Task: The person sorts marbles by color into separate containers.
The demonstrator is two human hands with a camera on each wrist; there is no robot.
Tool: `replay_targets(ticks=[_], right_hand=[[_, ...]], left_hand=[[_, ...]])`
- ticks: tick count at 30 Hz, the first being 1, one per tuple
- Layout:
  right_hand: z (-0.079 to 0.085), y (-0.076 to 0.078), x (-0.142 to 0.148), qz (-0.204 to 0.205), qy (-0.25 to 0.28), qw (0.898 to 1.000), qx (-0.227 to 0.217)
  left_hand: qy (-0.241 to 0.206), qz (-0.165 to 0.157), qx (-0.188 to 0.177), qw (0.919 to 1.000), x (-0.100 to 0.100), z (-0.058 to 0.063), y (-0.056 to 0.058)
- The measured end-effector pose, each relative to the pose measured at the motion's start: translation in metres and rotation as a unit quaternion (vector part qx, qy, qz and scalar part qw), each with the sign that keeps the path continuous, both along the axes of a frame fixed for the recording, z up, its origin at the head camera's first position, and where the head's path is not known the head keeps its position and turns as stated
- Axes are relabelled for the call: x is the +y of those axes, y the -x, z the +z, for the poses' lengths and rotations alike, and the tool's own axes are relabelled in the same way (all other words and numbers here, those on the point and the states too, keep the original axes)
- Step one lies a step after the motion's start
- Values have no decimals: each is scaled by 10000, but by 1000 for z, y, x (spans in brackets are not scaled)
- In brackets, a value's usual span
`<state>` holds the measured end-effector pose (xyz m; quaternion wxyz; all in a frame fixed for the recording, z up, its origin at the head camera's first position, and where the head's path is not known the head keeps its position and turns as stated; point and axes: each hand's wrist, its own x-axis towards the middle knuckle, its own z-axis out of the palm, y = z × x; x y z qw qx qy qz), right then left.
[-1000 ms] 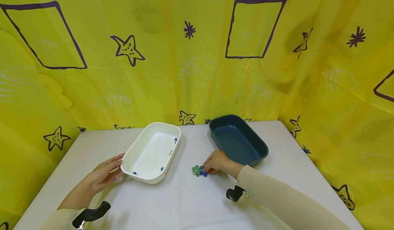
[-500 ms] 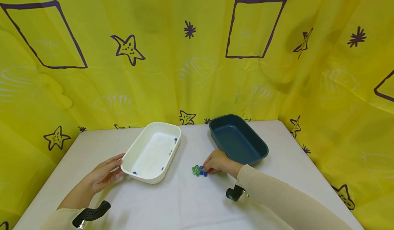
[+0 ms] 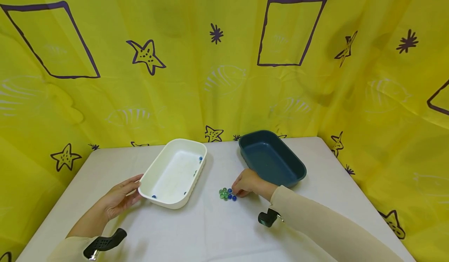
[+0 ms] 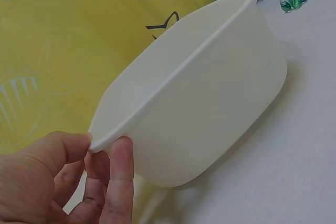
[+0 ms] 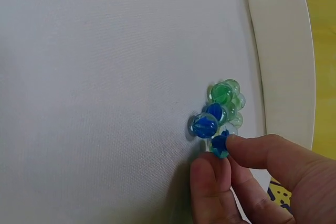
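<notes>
On the pale tabletop (image 3: 214,231), between a white tray (image 3: 172,174) and a dark teal tray (image 3: 271,160), sits a small huddle of glass marbles, the green marbles (image 5: 221,93) toward the white tray and the blue marbles (image 5: 203,126) beside them. The right hand (image 3: 248,184) is down at the blue edge of that huddle, thumb and fingers pinching one blue marble (image 5: 219,146) that lies close against its neighbours. From where I stand I can't tell whether it has left the cloth.

Meanwhile the left hand (image 3: 121,199) grips the near left corner of the white tray, thumb on the rim and fingers against the outer wall. A few marbles lie inside that tray, among them a blue one (image 3: 200,158) by its right side; I see none in the teal one.

I'd judge the step in hand to be taking a single marble from the group. The next move, to my eye, calls for a firm fingertip hold and a straight lift, so that the round neighbours aren't nudged into rolling.
</notes>
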<state>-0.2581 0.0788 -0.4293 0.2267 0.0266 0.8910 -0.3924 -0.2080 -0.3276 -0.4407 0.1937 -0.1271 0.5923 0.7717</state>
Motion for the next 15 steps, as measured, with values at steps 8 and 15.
replay_targets(ticks=[8, 15], right_hand=[[6, 1, 1, 0, 141, 9999, 4], [11, 6, -1, 63, 252, 9996, -88]], left_hand=[[101, 53, -23, 9999, 0, 2, 0], [123, 36, -14, 9999, 0, 1, 0]])
